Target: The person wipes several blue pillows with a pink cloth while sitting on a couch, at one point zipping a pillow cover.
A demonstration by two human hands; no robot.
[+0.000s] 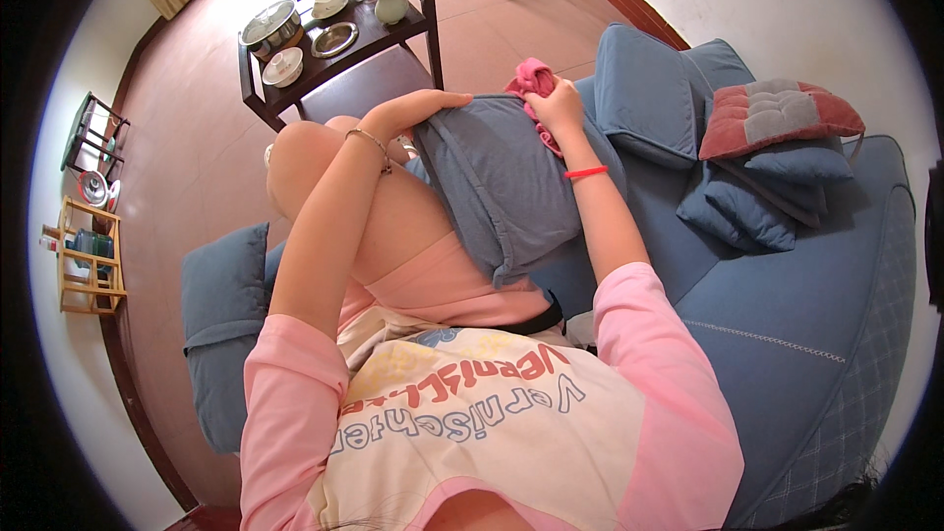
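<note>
A blue-grey fabric cushion (pixel 509 177) stands tilted against my lap, with a piped seam down its left side. At its upper left corner, my left hand (pixel 420 109) takes hold of the edge; the thumb is hidden. My right hand (pixel 558 110) grips a crumpled pink cloth (pixel 534 78) by the cushion's upper right edge. Part of the cloth hangs below the fingers along the cushion's side.
I sit on a blue sofa (pixel 767 310). To the right lie blue cushions (pixel 645 92) and a red-and-grey tufted cushion (pixel 782 114). Ahead, a dark trolley (pixel 339 74) holds a lidded pot (pixel 271 26), dishes and a utensil jar (pixel 391 6). Another blue cushion (pixel 225 332) is at left.
</note>
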